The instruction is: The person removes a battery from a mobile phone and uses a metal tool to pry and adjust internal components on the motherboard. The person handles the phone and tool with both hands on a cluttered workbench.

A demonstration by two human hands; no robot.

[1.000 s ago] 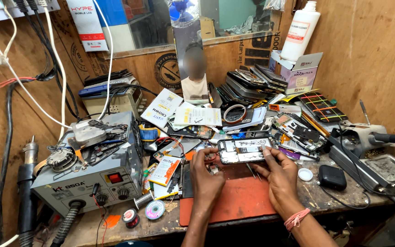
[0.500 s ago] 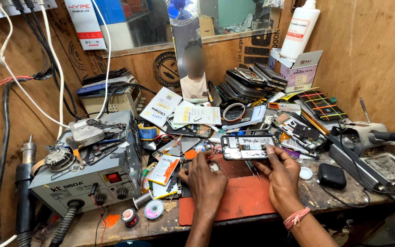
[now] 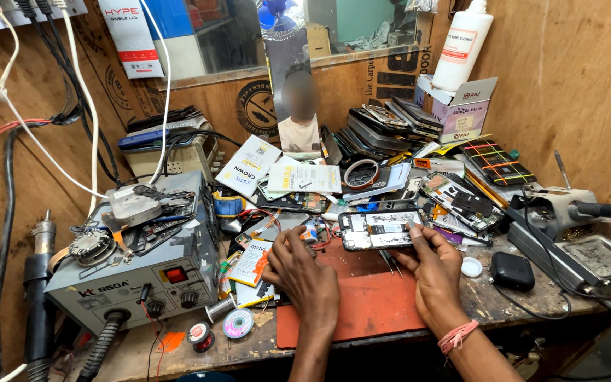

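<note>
Two hands work over a red mat (image 3: 362, 304) at the bench's front edge. The right hand (image 3: 436, 272) pinches the near edge of an opened phone (image 3: 380, 228), thumb and forefinger on its lower right corner; the phone lies flat, insides up, at the mat's far edge just ahead of both hands. The left hand (image 3: 304, 272) rests on the mat's left end, fingers curled loosely among small parts and wires; whether it grips anything I cannot tell.

Left of the left hand stands a grey rework station (image 3: 143, 272) with a red switch and two knobs, tools heaped on top. Just beside that hand lies a small yellow-and-white card (image 3: 251, 263), and nearer the bench edge two small reels (image 3: 238, 323).

Beyond the phone lie a white printed slip (image 3: 304, 178) and a white box (image 3: 249, 166) tilted toward the wall. Farther back and right of the right hand, a stack of dark phones (image 3: 380, 127) leans by an open white-and-purple carton (image 3: 461, 113), with a tall white bottle (image 3: 463, 46) bearing a red-and-white label behind it. A white-and-red package (image 3: 130, 35) hangs high on the wall, far left. Right of the right hand sit a white cap (image 3: 471, 267) and a small black case (image 3: 511, 271).
</note>
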